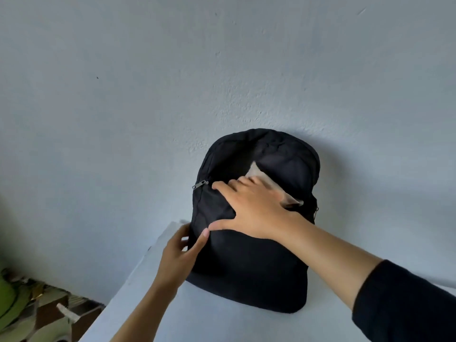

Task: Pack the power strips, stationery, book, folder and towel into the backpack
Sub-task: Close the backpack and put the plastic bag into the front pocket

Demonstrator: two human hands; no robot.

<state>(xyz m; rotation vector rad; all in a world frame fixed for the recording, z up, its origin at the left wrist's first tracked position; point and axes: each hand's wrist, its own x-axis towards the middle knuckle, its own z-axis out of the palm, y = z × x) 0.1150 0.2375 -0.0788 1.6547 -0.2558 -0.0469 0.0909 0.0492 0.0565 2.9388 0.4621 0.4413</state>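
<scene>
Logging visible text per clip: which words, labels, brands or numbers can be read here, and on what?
None can be read.
The backpack shows no logo or label.
The pale item in its opening looks blank.
The zip pull bears no legible mark.
The clutter at lower left is too blurred to tell.

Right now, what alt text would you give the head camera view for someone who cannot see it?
A right hand presses a pale flat item into the open top of a black backpack, while the left hand holds the backpack's side. The backpack stands on a white table against a pale grey-blue wall.
</scene>
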